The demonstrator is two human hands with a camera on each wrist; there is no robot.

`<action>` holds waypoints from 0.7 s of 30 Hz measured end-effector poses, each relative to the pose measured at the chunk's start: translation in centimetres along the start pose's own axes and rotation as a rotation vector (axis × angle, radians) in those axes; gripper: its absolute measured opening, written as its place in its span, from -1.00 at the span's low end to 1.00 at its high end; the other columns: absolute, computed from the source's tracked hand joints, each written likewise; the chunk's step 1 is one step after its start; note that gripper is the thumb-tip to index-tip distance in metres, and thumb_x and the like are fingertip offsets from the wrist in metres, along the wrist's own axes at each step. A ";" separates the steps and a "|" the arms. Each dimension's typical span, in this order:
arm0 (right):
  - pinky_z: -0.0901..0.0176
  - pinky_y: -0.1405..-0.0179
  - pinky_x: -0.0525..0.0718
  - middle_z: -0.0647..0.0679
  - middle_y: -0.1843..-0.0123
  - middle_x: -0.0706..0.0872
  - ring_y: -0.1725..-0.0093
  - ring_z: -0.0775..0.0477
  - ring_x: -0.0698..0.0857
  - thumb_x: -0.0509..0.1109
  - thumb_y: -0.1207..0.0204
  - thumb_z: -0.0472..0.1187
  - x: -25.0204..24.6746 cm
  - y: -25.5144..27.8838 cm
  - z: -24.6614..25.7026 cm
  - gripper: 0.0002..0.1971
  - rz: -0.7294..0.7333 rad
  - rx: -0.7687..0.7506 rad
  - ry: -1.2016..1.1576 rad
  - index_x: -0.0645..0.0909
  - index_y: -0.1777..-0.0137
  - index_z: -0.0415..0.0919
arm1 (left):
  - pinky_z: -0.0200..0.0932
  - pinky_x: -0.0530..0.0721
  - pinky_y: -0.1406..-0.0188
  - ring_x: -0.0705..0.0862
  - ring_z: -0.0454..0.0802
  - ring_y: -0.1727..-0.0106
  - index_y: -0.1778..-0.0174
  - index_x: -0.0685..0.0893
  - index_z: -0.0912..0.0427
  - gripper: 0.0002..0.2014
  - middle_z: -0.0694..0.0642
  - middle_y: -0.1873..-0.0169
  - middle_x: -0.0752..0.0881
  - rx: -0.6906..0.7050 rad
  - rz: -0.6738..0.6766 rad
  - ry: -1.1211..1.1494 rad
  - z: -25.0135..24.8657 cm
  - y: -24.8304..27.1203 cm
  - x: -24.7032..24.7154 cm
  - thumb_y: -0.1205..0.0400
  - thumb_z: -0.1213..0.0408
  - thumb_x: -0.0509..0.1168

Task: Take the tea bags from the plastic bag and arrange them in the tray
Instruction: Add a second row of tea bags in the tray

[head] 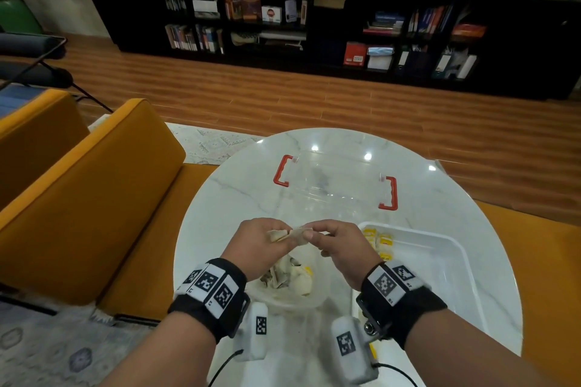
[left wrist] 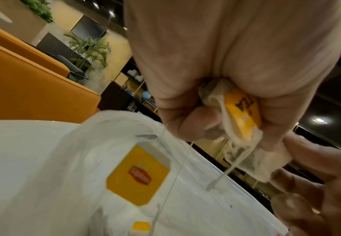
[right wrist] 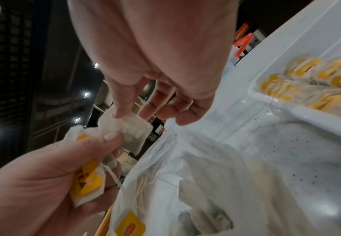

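Both hands hover together above the open plastic bag [head: 283, 295], which lies on the table with several tea bags inside. My left hand [head: 278, 237] grips a small bundle of tea bags [left wrist: 242, 111] with yellow tags in its curled fingers. My right hand [head: 311, 234] pinches one paper tea bag [right wrist: 129, 132] of that bundle between thumb and fingers. The white tray [head: 452, 248] stands to the right, with several yellow-tagged tea bags [head: 380, 242] laid in its far left corner. A yellow tag [left wrist: 139, 175] shows through the plastic bag.
A clear lid with red handles [head: 333, 182] lies on the round marble table [head: 226, 198] beyond the hands. An orange sofa [head: 94, 198] runs along the table's left side. Dark specks dot the table between bag and tray.
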State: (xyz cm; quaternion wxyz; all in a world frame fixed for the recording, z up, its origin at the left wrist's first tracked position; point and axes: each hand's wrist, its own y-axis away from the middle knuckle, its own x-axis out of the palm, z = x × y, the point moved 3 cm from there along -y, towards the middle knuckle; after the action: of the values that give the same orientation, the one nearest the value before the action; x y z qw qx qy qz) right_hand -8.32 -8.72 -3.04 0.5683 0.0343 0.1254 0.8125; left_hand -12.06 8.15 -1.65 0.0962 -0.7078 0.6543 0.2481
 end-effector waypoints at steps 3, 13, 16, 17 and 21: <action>0.30 0.20 0.55 0.10 0.16 0.80 0.25 0.20 0.60 0.48 -0.51 -0.24 0.0 0.2 0.1 -0.91 0.000 0.007 -0.041 0.81 0.05 -0.14 | -0.21 0.69 0.24 0.74 -0.02 0.24 0.19 0.80 0.01 -0.95 0.07 0.25 0.80 0.012 -0.015 0.044 0.0 0.0 -0.1 -0.50 0.16 0.52; 0.28 0.24 0.57 0.11 0.24 0.75 0.32 0.14 0.56 0.45 -0.54 -0.25 -0.8 0.7 0.3 -0.91 -0.037 -0.026 -0.031 0.79 0.07 -0.11 | -0.23 0.58 0.42 0.63 -0.09 0.40 0.25 0.80 0.00 -0.92 -0.08 0.47 0.70 -0.028 -0.011 0.098 0.5 -0.3 0.4 -0.47 0.13 0.54; 0.25 0.23 0.57 0.10 0.28 0.73 0.31 0.10 0.56 0.45 -0.54 -0.24 -2.2 0.9 0.1 -0.92 -0.104 -0.017 -0.080 0.77 0.09 -0.07 | -0.18 0.56 0.45 0.59 -0.05 0.39 0.24 0.80 0.12 -0.95 -0.11 0.53 0.66 -0.090 -0.062 0.307 1.2 -0.4 1.1 -0.54 0.28 0.49; 0.24 0.23 0.57 0.10 0.28 0.73 0.31 0.10 0.57 0.45 -0.54 -0.23 -2.9 1.1 0.0 -0.92 -0.121 -0.015 -0.090 0.77 0.08 -0.06 | -0.18 0.54 0.46 0.58 -0.04 0.40 0.25 0.80 0.13 -0.94 -0.10 0.53 0.65 -0.115 -0.079 0.343 1.4 -0.5 1.4 -0.55 0.29 0.47; 0.33 0.38 0.54 0.06 0.35 0.69 0.41 0.11 0.58 0.41 -0.58 -0.26 -7.1 2.4 -1.7 -0.91 -0.188 0.009 -0.043 0.73 0.08 -0.08 | -0.24 0.50 0.60 0.54 -0.04 0.49 0.25 0.78 0.15 -0.93 -0.04 0.55 0.62 -0.201 -0.075 0.380 2.5 -0.6 3.6 -0.55 0.31 0.47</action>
State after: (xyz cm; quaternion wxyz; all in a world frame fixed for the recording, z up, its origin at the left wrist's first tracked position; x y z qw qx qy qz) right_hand -8.35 -16.39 -3.51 0.6444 0.0422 0.1195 0.7541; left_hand -11.98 6.25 -5.63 -0.0906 -0.7717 0.6060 0.1706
